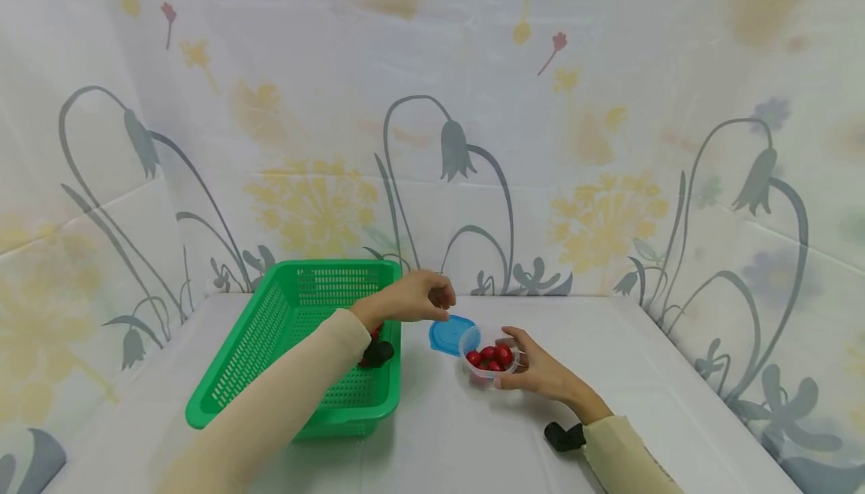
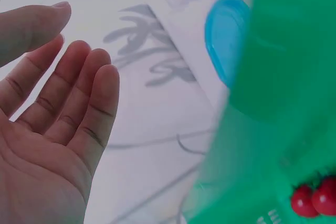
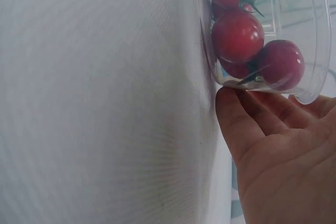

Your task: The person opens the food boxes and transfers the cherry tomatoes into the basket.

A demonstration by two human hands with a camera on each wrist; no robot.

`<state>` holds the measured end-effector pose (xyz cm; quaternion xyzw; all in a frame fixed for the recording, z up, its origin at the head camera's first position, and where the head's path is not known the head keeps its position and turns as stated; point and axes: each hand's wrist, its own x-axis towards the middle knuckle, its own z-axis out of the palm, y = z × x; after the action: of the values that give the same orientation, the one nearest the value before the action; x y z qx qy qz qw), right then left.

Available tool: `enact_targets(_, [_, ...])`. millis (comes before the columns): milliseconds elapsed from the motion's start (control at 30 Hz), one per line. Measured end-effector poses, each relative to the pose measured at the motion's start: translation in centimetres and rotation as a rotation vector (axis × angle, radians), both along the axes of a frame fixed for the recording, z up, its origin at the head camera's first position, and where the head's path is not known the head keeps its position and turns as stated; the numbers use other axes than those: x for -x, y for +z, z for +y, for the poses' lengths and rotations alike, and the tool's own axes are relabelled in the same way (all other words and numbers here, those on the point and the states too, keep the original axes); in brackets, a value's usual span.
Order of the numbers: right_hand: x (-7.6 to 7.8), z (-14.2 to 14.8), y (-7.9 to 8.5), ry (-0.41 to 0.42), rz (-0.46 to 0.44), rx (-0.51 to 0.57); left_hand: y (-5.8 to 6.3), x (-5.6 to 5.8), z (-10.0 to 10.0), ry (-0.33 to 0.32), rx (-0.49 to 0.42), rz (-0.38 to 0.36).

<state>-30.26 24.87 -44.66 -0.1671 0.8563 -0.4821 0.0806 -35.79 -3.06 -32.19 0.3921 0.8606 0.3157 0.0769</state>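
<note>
On the white table, my right hand holds a small clear plastic container by its right side, thumb and fingers around the wall. Several cherry tomatoes lie inside it, some with green stems. Behind and left of the container sits its blue lid, flat on the table. My left hand is held in the air by the right edge of the green basket. Its fingers are loosely bent, and the left wrist view shows nothing in the palm.
Inside the basket, by its right wall, are more cherry tomatoes, partly hidden by my left arm in the head view. A black wrist device sits by my right sleeve. Behind the table hangs a flower-printed cloth.
</note>
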Motion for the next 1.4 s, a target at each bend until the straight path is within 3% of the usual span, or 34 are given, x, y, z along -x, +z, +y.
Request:
enact_targets(333, [0.0,0.0,0.1,0.017,-0.009,0.010,-0.5,-0.7,4.3,-0.045,0.077,-0.024])
enact_targets(600, [0.0,0.3,-0.1,0.024,-0.006,0.012,-2.0,-1.2,6.9,-0.046,0.077,-0.091])
enact_targets(900, [0.0,0.2,0.0,0.039,-0.021,0.050,-3.9,-1.3,8.4,-0.031,0.095,-0.152])
enact_targets(1400, [-0.1,0.2,0.0,0.035,-0.011,0.041,-5.4,-1.5,9.3,0.032,0.142,-0.123])
